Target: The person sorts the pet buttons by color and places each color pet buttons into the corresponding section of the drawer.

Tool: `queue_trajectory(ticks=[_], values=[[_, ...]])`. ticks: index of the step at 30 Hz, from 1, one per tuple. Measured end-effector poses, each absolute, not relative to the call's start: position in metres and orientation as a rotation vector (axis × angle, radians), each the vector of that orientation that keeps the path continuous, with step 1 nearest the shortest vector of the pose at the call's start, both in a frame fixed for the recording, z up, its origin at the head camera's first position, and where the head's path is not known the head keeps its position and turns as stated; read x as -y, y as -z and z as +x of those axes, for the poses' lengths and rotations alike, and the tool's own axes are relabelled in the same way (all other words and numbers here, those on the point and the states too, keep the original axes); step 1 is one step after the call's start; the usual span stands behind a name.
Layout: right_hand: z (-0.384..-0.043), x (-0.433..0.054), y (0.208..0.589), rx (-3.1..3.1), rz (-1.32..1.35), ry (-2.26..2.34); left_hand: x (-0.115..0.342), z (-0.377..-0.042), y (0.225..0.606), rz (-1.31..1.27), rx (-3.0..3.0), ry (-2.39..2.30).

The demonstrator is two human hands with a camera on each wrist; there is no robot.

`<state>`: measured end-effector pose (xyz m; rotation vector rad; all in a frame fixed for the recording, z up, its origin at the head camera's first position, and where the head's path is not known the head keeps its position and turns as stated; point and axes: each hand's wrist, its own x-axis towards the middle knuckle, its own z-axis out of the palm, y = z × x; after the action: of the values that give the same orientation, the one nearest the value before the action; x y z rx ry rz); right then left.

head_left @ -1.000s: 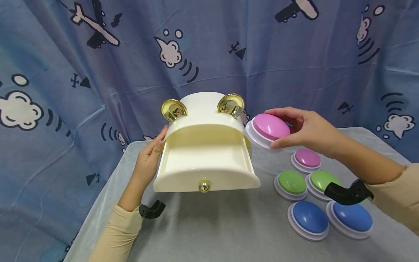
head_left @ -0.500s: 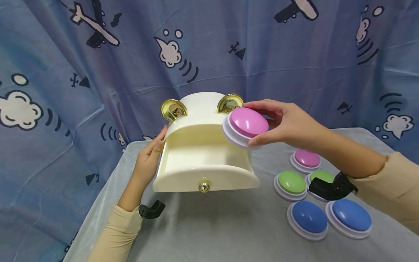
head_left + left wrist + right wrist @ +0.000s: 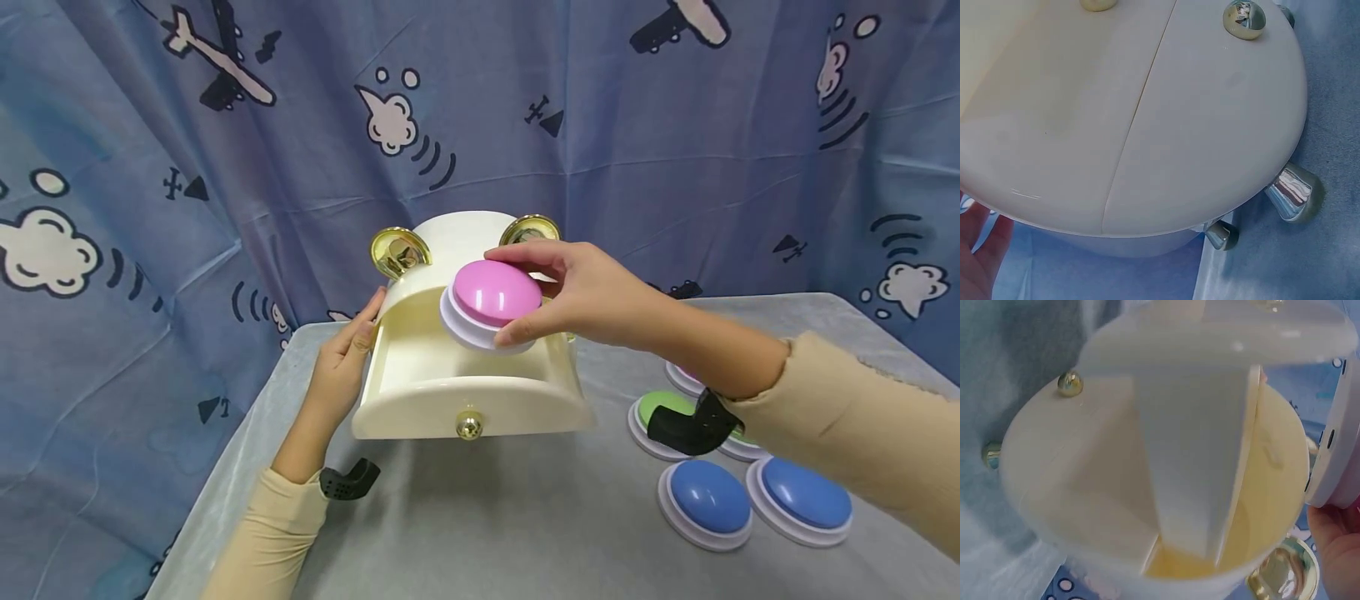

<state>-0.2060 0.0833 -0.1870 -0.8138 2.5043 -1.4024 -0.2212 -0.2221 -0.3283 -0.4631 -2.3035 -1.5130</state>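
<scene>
A cream mini dresser (image 3: 457, 237) with two gold ear-like discs stands on the table, its upper drawer (image 3: 416, 412) pulled out. My right hand (image 3: 581, 292) holds a pink dome button (image 3: 495, 292) with a white base above the drawer, thumb and fingers on its edges. At the right edge of the right wrist view, the button's white base (image 3: 1334, 450) shows with fingers under it. My left hand (image 3: 339, 371) rests against the dresser's left side, fingers extended along it. The left wrist view shows the cream dresser front (image 3: 1204, 125) with fingers at its edge.
On the grey-covered table (image 3: 525, 525), right of the dresser, lie two blue dome buttons, one a blue button (image 3: 708, 496), with green ones, including a green button (image 3: 663, 404), and another pink one mostly hidden behind my right arm. A patterned blue curtain (image 3: 480, 108) hangs behind.
My right hand has carried the pink button left, from beside the dresser to over the open drawer. My left hand and the dresser have stayed in place.
</scene>
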Motion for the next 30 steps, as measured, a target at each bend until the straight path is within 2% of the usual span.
queue_trajectory(ticks=[14, 30], values=[[-0.204, -0.046, 0.192, -2.446, -0.888, 1.350, 0.222, -0.222, 0.329, -0.469, 2.266, 1.539], [-0.215, -0.026, 0.204, -2.510, -0.953, 1.120, 0.222, -0.221, 0.327, -0.486, 2.260, 1.540]])
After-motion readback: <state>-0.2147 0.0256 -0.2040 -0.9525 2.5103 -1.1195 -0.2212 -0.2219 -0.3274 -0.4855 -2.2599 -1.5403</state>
